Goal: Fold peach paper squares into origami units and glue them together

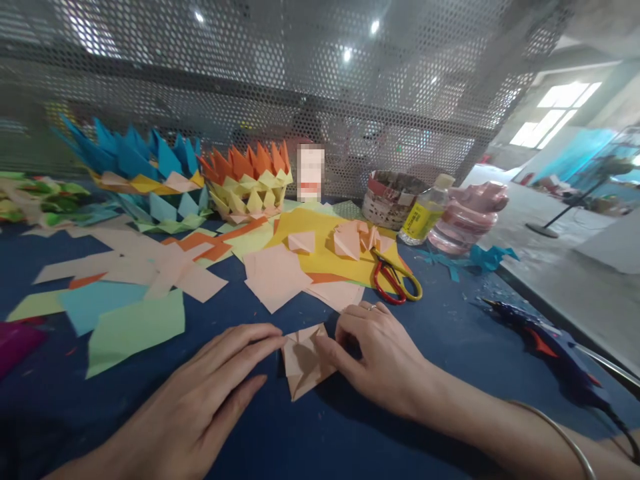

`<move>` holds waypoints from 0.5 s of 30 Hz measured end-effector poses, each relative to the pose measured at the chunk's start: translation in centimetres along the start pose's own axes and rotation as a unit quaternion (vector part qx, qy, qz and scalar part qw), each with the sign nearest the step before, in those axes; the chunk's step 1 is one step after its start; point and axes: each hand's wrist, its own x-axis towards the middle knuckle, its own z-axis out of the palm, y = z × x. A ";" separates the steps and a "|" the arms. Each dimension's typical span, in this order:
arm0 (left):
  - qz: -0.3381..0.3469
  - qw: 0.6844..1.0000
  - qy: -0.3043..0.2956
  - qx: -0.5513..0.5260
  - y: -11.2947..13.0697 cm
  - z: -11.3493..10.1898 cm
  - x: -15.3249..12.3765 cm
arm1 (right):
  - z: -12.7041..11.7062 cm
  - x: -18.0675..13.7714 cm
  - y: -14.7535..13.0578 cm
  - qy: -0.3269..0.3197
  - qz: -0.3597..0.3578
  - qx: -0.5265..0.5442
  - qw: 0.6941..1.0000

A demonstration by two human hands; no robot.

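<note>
A folded pinkish-beige paper square (304, 365) lies on the blue tabletop, with creased flaps showing on its upper face. My left hand (225, 380) is stretched out flat at its left side, fingertips at the upper left corner. On the other side my right hand (373, 347) has its thumb on the paper and its fingers curled round the right edge. That hand partly hides the right corner. Just beyond the hands lie loose pink paper squares (274, 277) and several small folded pink pieces (347, 240) on a yellow sheet (295, 225).
Red-and-yellow scissors (395, 280) lie beyond my right hand. A glue gun (545, 347) rests at right. Behind stand a blue folded-paper ring (140, 157), an orange one (250, 167), a bottle (423, 217), a pink container (465, 217) and a round pot (390, 200). Green paper (140, 330) lies left.
</note>
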 end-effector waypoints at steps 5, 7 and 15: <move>-0.002 1.000 -0.006 -0.013 0.1 -0.1 0.0 | 0.8 -0.4 0.1 0.003 -0.027 0.061 0.998; -0.005 1.000 -0.008 -0.014 0.1 -0.1 0.0 | 1.0 -0.4 0.3 0.008 -0.030 0.101 0.994; -0.036 0.997 0.000 -0.069 0.0 -0.2 0.3 | 1.2 -0.2 0.8 0.055 -0.060 0.183 0.980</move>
